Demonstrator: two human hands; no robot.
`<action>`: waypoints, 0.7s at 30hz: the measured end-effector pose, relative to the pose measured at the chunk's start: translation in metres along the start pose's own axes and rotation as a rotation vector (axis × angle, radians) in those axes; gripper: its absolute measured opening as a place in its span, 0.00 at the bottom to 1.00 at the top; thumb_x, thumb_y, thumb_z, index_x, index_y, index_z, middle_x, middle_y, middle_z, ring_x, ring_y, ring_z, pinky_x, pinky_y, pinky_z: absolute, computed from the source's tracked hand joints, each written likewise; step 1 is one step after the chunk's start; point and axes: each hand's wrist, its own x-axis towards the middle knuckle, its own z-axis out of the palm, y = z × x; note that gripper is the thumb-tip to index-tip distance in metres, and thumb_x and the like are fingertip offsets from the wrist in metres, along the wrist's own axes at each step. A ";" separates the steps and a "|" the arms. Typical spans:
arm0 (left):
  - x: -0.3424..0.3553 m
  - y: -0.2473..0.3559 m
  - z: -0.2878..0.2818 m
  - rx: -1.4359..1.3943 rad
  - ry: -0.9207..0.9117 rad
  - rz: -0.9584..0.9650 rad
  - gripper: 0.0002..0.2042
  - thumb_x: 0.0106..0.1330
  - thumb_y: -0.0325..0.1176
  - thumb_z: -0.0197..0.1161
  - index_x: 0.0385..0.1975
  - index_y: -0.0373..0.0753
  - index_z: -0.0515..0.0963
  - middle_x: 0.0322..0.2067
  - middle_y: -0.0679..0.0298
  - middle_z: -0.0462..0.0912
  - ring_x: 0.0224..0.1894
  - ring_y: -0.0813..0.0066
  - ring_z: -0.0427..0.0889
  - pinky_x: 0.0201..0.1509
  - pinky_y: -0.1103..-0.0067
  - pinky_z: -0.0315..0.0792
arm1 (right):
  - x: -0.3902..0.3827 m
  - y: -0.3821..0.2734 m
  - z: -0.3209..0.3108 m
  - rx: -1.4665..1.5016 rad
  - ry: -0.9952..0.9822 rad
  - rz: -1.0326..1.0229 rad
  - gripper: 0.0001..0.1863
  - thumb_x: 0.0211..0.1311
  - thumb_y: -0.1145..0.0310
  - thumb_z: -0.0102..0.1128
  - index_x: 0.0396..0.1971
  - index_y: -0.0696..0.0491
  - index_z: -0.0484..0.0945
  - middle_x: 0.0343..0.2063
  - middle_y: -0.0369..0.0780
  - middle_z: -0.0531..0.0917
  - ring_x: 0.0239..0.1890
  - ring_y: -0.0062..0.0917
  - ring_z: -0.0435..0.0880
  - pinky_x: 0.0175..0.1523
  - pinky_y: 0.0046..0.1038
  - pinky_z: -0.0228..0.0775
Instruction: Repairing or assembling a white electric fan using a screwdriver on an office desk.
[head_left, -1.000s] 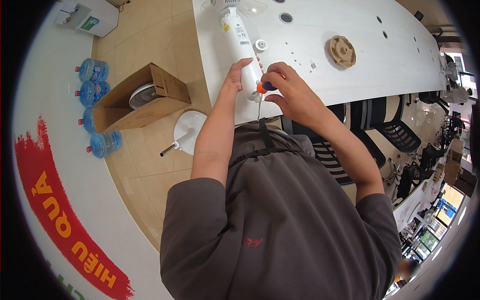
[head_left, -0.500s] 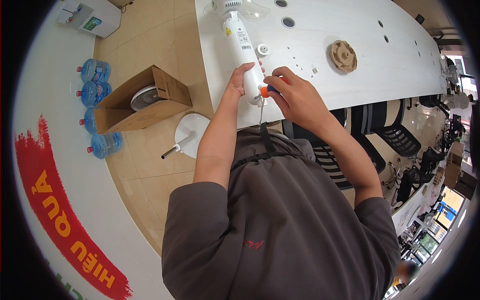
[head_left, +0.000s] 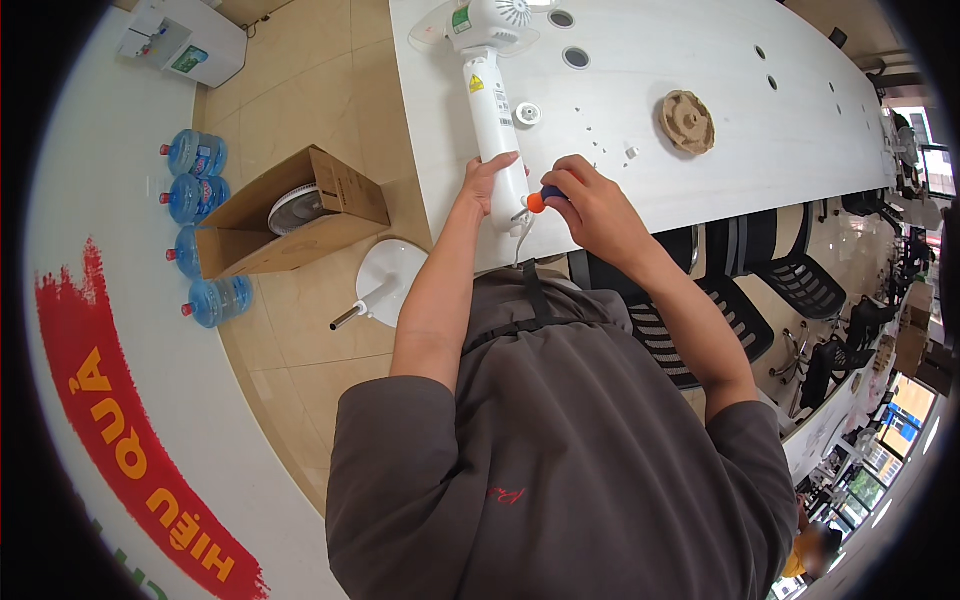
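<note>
A white fan body (head_left: pixel 487 125) lies along the white table, its motor head (head_left: pixel 500 22) with clear blades at the far end. My left hand (head_left: pixel 486 182) is wrapped round its lower part, thumb on top. In my right hand (head_left: pixel 605 212) is a screwdriver (head_left: pixel 541 201) with an orange and blue handle, pinched between thumb and fingers. Its shaft points left at the near end of the fan body, beside a pale cord (head_left: pixel 523 242). Whether the tip sits in a screw is too small to tell. A round white knob-like part (head_left: pixel 528 114) lies right of the fan.
A moulded brown pulp piece (head_left: pixel 687 122) and small white bits (head_left: pixel 631 153) lie on the table (head_left: pixel 800 120). Left on the floor are an open carton (head_left: pixel 300 240) with a round grille inside, a white round base (head_left: pixel 400 270) with a metal pole, and several water bottles (head_left: pixel 220 300). Black chairs (head_left: pixel 735 310) stand at right.
The fan body has turned, so its label faces more to the right and its head shows differently. My right hand has drawn slightly back, with the screwdriver lying more sideways.
</note>
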 end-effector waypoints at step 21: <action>-0.013 0.010 -0.005 -0.090 -0.054 0.019 0.35 0.68 0.43 0.61 0.66 0.23 0.60 0.57 0.42 0.76 0.58 0.51 0.79 0.62 0.60 0.76 | -0.014 -0.015 -0.010 -0.006 -0.111 -0.028 0.23 0.47 0.89 0.57 0.46 0.56 0.73 0.46 0.42 0.77 0.48 0.40 0.81 0.46 0.39 0.78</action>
